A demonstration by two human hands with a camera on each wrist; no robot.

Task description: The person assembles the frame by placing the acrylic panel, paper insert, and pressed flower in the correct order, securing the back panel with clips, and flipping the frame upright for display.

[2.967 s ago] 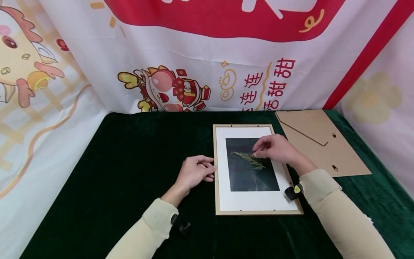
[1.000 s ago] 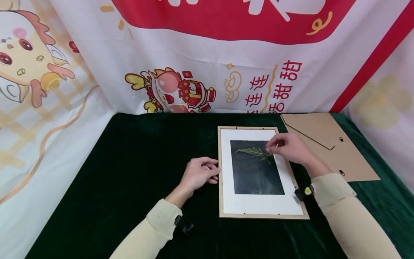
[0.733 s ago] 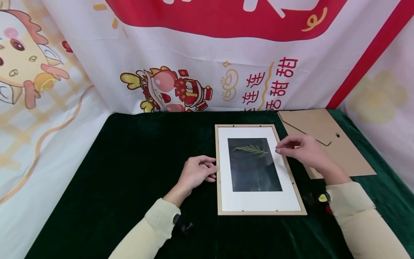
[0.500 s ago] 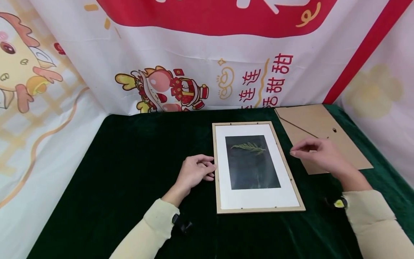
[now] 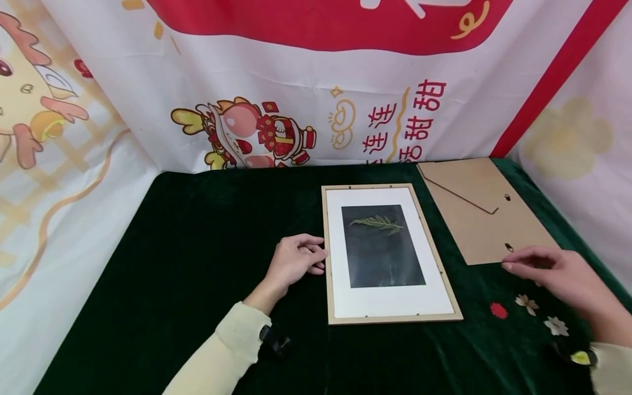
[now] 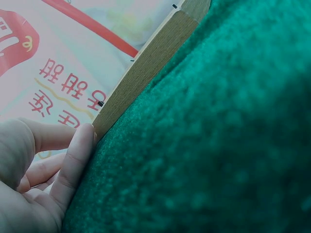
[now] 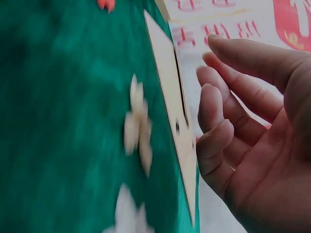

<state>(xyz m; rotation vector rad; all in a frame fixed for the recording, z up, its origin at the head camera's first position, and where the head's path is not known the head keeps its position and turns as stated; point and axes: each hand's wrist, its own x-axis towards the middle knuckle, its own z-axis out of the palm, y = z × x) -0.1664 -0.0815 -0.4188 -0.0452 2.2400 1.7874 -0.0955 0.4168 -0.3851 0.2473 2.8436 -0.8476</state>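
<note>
A light wood picture frame [image 5: 329, 285] lies on the green cloth, its white mat [image 5: 390, 303] around a dark panel. Across the upper part of that panel lies a green fern sprig [image 5: 377, 223]. My left hand [image 5: 294, 259] rests at the left edge of the frame; in the left wrist view its thumb touches the wooden side [image 6: 138, 73]. Off to the right hovers my right hand [image 5: 558, 274], fingers loosely bent and holding nothing. Near it lie a red flower [image 5: 498, 310], a beige flower [image 5: 526, 304] and a whitish flower [image 5: 556, 326], also blurred in the right wrist view.
A brown backing board [image 5: 474, 236] with a cut line and small metal fittings lies at the back right. Dark green velvet cloth [image 5: 222, 219] covers the table. Printed white fabric [image 5: 276, 66] hangs behind and at both sides.
My right hand has let go of the fern sprig, now higher and more level on the dark panel, and moved right towards the flowers. The left hand has stayed at the frame.
</note>
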